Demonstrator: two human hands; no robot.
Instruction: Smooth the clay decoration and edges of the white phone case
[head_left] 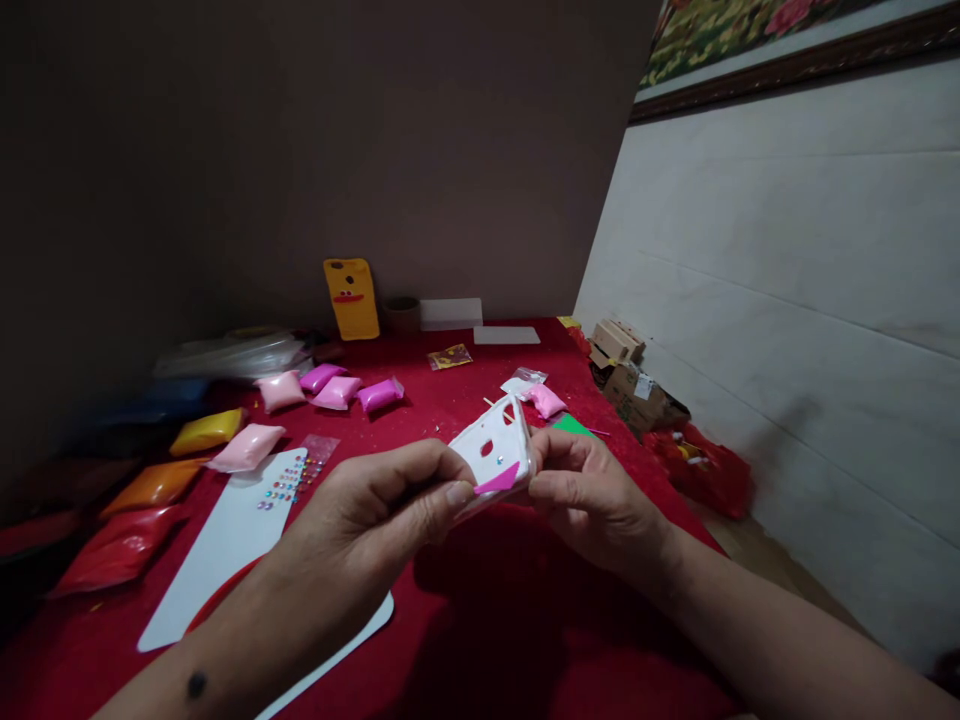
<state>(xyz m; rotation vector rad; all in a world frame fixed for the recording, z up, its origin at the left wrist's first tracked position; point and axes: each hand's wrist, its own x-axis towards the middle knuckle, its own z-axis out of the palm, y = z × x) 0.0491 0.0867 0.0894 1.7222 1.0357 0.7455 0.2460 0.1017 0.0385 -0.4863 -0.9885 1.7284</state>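
Between my two hands is a white phone case, held tilted above the red cloth. It has a camera cutout at its upper corner, a round hole, a small shiny gem and a magenta patch near its lower edge. My left hand pinches the case's left end between thumb and fingers. On the other side, the thumb and fingers of my right hand grip the right edge. The hands hide part of both ends of the case.
A yellow phone case leans upright at the back. Pink and purple clay packets, a white board and a gem sheet lie at the left. Cardboard boxes stand beyond the right edge, beside the white wall.
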